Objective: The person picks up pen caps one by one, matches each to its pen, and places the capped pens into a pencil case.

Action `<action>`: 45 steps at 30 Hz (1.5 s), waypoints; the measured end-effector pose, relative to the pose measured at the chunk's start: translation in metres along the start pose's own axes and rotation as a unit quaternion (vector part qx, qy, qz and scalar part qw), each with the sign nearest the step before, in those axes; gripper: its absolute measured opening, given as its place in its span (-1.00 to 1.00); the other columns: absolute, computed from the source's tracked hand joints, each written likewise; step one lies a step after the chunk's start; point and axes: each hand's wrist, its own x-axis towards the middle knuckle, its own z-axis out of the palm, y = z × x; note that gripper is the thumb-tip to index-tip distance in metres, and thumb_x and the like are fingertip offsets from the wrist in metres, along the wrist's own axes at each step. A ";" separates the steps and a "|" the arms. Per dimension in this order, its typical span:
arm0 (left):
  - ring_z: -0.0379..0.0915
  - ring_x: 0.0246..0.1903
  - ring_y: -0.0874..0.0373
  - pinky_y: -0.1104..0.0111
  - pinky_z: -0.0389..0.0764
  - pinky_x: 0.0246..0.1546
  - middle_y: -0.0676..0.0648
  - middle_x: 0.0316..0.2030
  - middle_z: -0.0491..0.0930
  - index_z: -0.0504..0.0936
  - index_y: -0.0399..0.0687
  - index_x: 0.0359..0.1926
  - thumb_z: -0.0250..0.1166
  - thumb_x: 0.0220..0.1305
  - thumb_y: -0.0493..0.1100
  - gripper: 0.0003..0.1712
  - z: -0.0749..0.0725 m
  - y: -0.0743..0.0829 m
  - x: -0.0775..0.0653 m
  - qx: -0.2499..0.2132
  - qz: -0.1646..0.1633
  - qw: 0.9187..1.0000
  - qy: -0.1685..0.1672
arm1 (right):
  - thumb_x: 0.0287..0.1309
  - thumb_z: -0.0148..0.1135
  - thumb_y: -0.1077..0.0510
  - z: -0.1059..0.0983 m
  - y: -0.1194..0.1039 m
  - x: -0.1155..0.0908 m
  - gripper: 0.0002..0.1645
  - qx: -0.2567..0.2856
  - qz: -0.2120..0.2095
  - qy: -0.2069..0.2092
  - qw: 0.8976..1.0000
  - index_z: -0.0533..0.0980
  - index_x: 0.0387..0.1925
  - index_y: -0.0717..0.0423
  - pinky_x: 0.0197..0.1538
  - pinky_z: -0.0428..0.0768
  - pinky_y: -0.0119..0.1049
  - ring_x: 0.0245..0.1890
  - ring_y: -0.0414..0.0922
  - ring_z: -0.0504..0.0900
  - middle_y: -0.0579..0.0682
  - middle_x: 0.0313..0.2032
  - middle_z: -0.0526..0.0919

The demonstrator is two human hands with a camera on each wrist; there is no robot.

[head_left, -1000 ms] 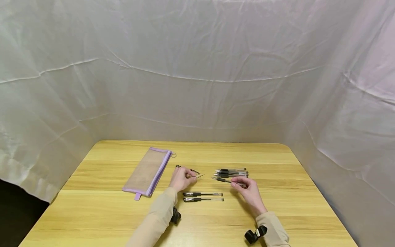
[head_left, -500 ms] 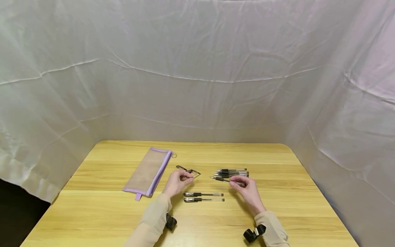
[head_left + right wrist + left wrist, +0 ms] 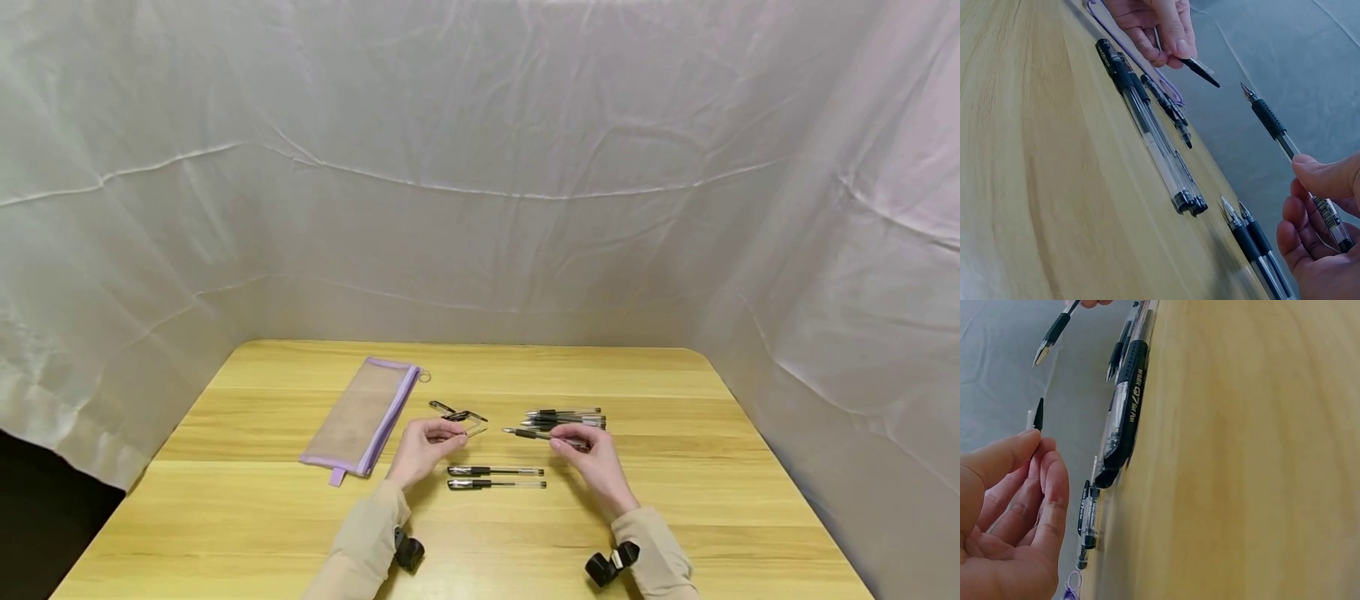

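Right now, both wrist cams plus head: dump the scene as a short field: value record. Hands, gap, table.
left hand: left hand pinches a pen cap
right hand: right hand holds an uncapped pen, tip toward the cap
gap: cap and held pen apart
near side of table: two capped pens, side by side
right group: uncapped pens, lying together
beyond left hand: loose caps, exact count unclear
far left: purple-edged mesh pouch, lying flat
surface: wood-grain table
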 end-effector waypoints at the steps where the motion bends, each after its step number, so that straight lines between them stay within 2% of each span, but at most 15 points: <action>1: 0.63 -0.30 0.23 0.50 0.63 -0.20 -0.26 -0.20 0.76 0.72 -0.30 -0.12 0.44 0.19 -0.26 -0.75 0.000 -0.001 -0.001 -0.002 0.000 1.000 -0.002 | 0.15 0.40 0.28 0.001 0.000 0.000 -0.71 0.000 -0.002 -0.002 1.000 0.65 -0.07 0.30 -0.07 0.61 -0.48 -0.25 -0.30 0.63 0.22 -0.11 0.72; 8: 0.62 -0.29 0.27 0.51 0.62 -0.19 -0.25 -0.16 0.77 0.71 -0.33 -0.07 0.42 0.22 -0.25 -0.71 -0.001 -0.002 -0.001 -0.018 -0.002 1.000 -0.018 | 0.14 0.39 0.31 0.007 -0.002 0.001 -0.73 -0.007 -0.020 -0.010 1.000 0.66 -0.10 0.30 -0.06 0.61 -0.49 -0.25 -0.31 0.64 0.24 -0.13 0.73; 16: 0.63 -0.26 0.19 0.50 0.63 -0.20 -0.31 -0.14 0.75 0.71 -0.34 -0.07 0.40 0.24 -0.27 -0.73 0.000 -0.001 -0.003 -0.025 0.001 0.999 -0.022 | 0.14 0.39 0.32 0.013 0.000 0.002 -0.73 -0.007 -0.013 -0.020 1.000 0.65 -0.10 0.33 -0.06 0.61 -0.49 -0.25 -0.30 0.65 0.22 -0.14 0.73; 23: 0.66 -0.22 0.16 0.50 0.63 -0.17 -0.31 -0.11 0.75 0.71 -0.33 -0.05 0.40 0.24 -0.27 -0.72 0.000 0.003 -0.005 -0.030 0.000 0.999 -0.022 | 0.13 0.40 0.34 0.017 0.002 0.004 -0.77 -0.009 -0.024 -0.020 0.999 0.67 -0.15 0.32 -0.09 0.62 -0.50 -0.28 -0.34 0.65 0.23 -0.17 0.75; 38: 0.63 -0.26 0.28 0.52 0.62 -0.17 -0.29 -0.10 0.75 0.71 -0.33 -0.05 0.41 0.23 -0.25 -0.70 -0.001 -0.001 -0.003 -0.026 0.005 0.999 -0.034 | 0.13 0.40 0.33 0.021 0.000 0.005 -0.78 -0.012 -0.015 -0.029 0.999 0.67 -0.16 0.31 -0.06 0.62 -0.50 -0.27 -0.32 0.66 0.24 -0.17 0.75; 45: 0.63 -0.24 0.23 0.51 0.62 -0.17 -0.33 -0.08 0.73 0.70 -0.35 -0.04 0.40 0.24 -0.25 -0.69 -0.002 -0.001 -0.004 -0.026 0.013 0.999 -0.043 | 0.13 0.39 0.34 0.022 0.001 0.005 -0.77 -0.009 -0.013 -0.035 0.999 0.66 -0.15 0.32 -0.06 0.62 -0.50 -0.28 -0.32 0.66 0.24 -0.16 0.74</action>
